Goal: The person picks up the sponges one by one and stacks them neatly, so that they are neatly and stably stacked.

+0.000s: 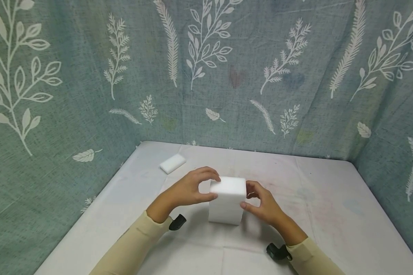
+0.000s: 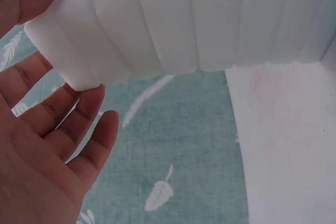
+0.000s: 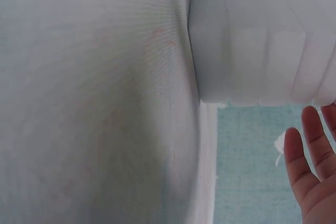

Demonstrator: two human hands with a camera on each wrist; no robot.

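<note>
A stack of white sponge blocks (image 1: pixel 226 212) stands on the table, its layers lying flat one on another. My left hand (image 1: pixel 191 189) holds the top sponge block (image 1: pixel 230 184) at its left end, thumb on the front side and fingertips toward the back. The left wrist view shows this thumb and the fingers (image 2: pixel 107 121) on opposite sides of the end block. At the right end, my right hand (image 1: pixel 264 204) holds the upper stack, thumb at the front corner and fingers behind. Its fingertips come right to the blocks' edge in the right wrist view; its thumb is hidden there.
One loose white sponge block (image 1: pixel 173 163) lies flat at the table's back left. A white cloth covers the table (image 1: pixel 330 214). Green leaf-patterned curtains (image 1: pixel 234 76) hang around its back and sides. A black wrist camera (image 1: pixel 277 252) sits at each sleeve cuff.
</note>
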